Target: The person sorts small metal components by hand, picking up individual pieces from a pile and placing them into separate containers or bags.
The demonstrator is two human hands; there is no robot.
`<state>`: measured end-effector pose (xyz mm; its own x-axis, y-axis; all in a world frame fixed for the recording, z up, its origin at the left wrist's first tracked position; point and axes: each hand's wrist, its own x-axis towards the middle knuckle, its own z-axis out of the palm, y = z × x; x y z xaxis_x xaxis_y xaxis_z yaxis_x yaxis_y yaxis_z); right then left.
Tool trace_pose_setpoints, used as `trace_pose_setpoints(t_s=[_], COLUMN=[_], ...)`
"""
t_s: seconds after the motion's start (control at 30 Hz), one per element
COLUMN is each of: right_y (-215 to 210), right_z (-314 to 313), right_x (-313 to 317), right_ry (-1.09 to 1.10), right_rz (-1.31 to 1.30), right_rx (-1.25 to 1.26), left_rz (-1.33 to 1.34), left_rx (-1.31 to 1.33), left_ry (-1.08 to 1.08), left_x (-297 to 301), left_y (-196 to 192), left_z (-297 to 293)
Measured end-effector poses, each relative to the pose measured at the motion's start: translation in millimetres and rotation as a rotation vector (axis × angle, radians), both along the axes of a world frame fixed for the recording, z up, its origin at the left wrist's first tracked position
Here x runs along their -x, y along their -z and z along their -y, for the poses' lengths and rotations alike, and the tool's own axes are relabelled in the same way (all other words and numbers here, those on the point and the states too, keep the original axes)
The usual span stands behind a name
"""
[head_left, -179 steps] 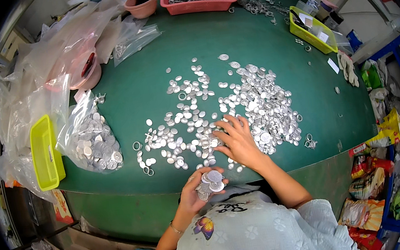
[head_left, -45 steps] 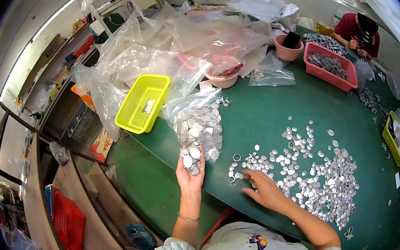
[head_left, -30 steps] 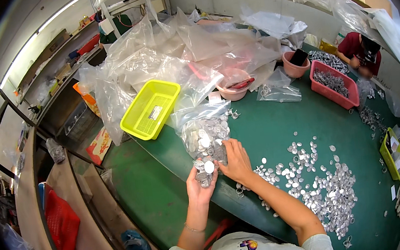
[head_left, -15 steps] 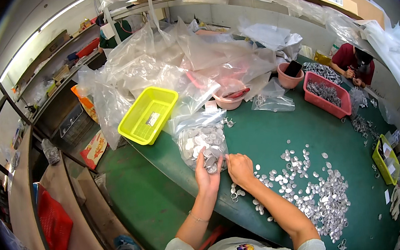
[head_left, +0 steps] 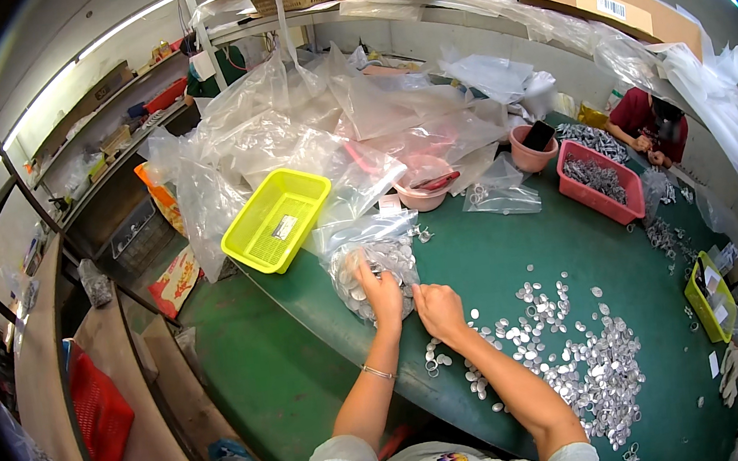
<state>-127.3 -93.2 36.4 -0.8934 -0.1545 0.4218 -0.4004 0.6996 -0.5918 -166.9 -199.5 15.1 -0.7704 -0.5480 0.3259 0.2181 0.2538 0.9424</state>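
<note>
A clear plastic bag [head_left: 393,256] full of flat silver metal discs rests on the green table near its left edge. My left hand [head_left: 382,295] lies over the discs at the bag, palm turned down. Its fingers reach in among them and are blurred. Close by at the bag's right side, my right hand [head_left: 440,311] is closed, thumb and fingers pressed together. What it pinches is too small to make out. Right of my hands, many loose oval metal pieces [head_left: 598,359] spread over the table, with a few rings [head_left: 437,362] near my right wrist.
A yellow-green basket [head_left: 251,243] stands behind the bag, beside heaped plastic sheeting [head_left: 275,123]. Farther right are pink bowls [head_left: 424,197], a pink bin [head_left: 597,195] of metal parts and another yellow basket [head_left: 703,306]. A co-worker in dark red [head_left: 638,113] sits at the far right.
My left hand, which held several discs palm up at the bag's near side, has turned over and moved forward onto the discs in the bag. My right hand has barely moved.
</note>
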Motion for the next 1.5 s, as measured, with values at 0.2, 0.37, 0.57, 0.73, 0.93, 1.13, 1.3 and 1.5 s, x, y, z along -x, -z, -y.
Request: trace_pose_setpoints(t_s=[0.2,0.37,0.57,0.73,0.93,1.13,1.3,1.5], right_y=[2,6,-2,26,11,-74,-57,-23], right_z=[-6,-10,-2,-8,-11,-7,-20,-22], right_x=[-2,-4,-17,-10,31,66,46,-3], right_ry=[0.02,0.041,0.103,0.055,-0.012,-0.1,-0.061,-0.094], right_rz=[0.017,-0.041,0.077,0.166,0.261,0.228,0.252,0.22], right_rx=[-0.002,-0.018,-0.202,-0.261,0.173,0.405,0.355,0.319], left_rz=[-0.045,-0.094,0.314,0.403,0.101,-0.164,-0.122,-0.104], left_rx=[0.356,0.319,0.601,0.652,0.22,-0.061,0.077,-0.092], left_ry=[0.066,-0.022,-0.137,-0.171,0.055,0.162,0.185,0.2], left_x=[-43,-99,-99,-81,-51,-27,-36,-93], left_y=[12,10,19,23,5,-67,-66,-13], left_z=[7,13,47,65,73,87,73,51])
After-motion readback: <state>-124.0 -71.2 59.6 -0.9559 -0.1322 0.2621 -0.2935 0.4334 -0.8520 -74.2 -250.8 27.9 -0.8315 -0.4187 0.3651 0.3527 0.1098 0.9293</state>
